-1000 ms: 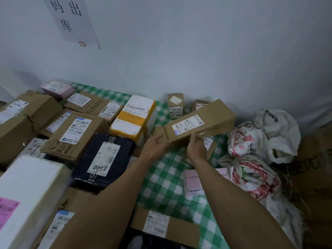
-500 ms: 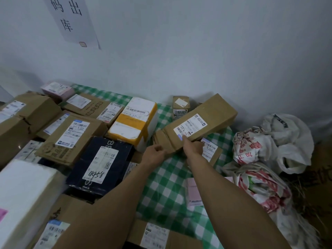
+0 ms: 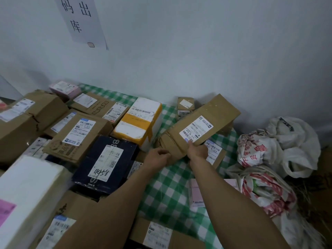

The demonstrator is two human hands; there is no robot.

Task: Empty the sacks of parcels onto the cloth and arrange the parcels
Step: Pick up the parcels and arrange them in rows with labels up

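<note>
A long brown cardboard parcel with a white label lies tilted over the green checked cloth, its far end toward the wall. My right hand grips its near right edge, thumb by the label. My left hand holds its near left end with curled fingers. A small brown box stands behind it at the wall. A flat labelled parcel lies under its right side. Emptied white and red sacks are heaped to the right.
Several parcels crowd the left: a white and yellow box, a dark blue box, brown cartons, a white block. A pink flat parcel lies on the cloth. A brown parcel sits at the near edge. A paper sign hangs on the wall.
Both hands have carried the long brown parcel away from me toward the wall and lowered its near end. My view has shifted slightly.
</note>
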